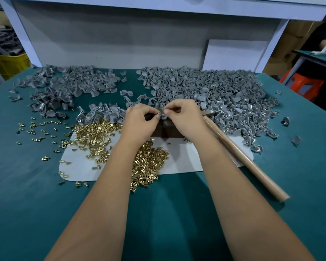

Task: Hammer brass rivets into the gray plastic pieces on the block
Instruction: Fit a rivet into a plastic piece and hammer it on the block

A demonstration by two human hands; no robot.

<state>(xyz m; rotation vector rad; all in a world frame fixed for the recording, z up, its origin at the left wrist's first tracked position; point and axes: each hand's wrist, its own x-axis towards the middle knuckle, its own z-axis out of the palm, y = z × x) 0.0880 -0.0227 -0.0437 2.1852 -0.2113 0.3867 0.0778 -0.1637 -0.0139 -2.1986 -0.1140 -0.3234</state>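
A dark block (165, 131) stands on a white sheet (184, 159) in the middle of the green table. Over its top, my left hand (139, 122) and my right hand (184, 117) meet, fingertips pinching one small gray plastic piece (161, 115). Whether a rivet is in the fingers I cannot tell. Loose brass rivets (149, 162) lie heaped on the sheet under my left forearm and to its left. A hammer with a wooden handle (241, 157) lies to the right of my right hand, its head hidden behind that hand.
Big heaps of gray plastic pieces fill the back right (215, 91) and back left (68, 85) of the table. Scattered rivets (36, 129) dot the left side. A white shelf frame (120, 34) stands behind. A yellow crate (8, 63) sits far left, an orange stool (301, 85) far right.
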